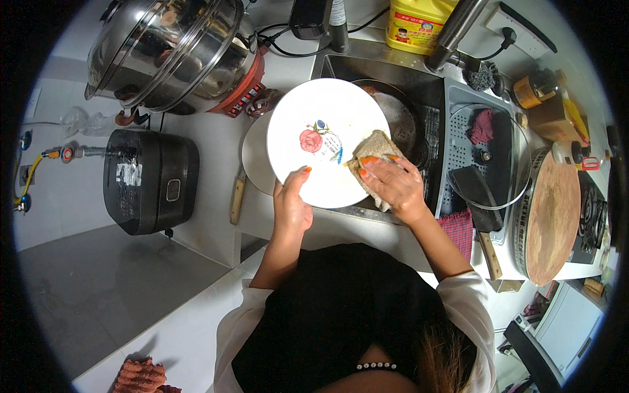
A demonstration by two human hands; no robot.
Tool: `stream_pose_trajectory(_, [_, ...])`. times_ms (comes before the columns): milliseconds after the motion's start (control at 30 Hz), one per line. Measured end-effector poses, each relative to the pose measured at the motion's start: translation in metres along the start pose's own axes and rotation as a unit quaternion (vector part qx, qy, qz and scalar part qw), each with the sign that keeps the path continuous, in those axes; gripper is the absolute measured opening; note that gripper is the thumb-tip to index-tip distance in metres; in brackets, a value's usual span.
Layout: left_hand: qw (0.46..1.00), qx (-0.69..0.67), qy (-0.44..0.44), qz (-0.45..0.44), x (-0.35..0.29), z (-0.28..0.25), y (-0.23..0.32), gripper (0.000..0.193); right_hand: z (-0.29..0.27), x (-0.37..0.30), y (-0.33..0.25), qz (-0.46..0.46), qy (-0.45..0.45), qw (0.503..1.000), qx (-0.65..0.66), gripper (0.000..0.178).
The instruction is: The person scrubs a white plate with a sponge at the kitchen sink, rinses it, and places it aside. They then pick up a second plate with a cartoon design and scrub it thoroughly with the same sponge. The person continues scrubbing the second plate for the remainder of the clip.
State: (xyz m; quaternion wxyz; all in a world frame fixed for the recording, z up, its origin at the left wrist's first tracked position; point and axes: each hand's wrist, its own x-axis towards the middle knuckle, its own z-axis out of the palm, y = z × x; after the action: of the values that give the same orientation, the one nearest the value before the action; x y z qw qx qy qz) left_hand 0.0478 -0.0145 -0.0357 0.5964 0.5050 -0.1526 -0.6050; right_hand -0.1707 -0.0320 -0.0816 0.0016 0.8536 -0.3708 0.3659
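Note:
A white plate (357,108) with a rose print is tilted up in front of me, partly over the sink. My left hand (293,204) grips its lower left rim, thumb on the face and the other fingers hidden behind. Against the plate's right side, my right hand (393,187) presses a folded beige dishcloth (375,145), fingers closed over it. Behind the plate, a frying pan (409,124) with suds lies in the sink (341,69). Another pale plate or bowl (254,154) shows on the counter under the held plate's left edge.
Left are a knife (238,196), a black rice cooker (151,182) and a large steel steamer (173,52). Right of the sink, a grey drain basket (452,157) bears a glass lid (524,167) and a cleaver (476,190). A round chopping board (553,216) stands beyond. The faucet (455,33) rises behind.

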Motion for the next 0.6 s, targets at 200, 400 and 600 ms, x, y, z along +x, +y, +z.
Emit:
stream_pose_trajectory(200, [1.000,0.001,0.004,0.010,0.001,0.001,-0.002,0.039,0.001,0.002,0.001,0.036,0.009,0.999,0.003,0.033])
stream_pose_trajectory(400, [0.999,0.010,0.003,0.033,0.001,0.004,-0.003,0.041,0.007,0.009,-0.024,0.081,-0.005,0.992,0.098,0.036])
stream_pose_trajectory(600, [0.998,0.044,-0.027,0.043,0.002,0.007,-0.002,0.043,0.009,0.022,-0.046,0.133,-0.034,0.983,0.124,0.053])
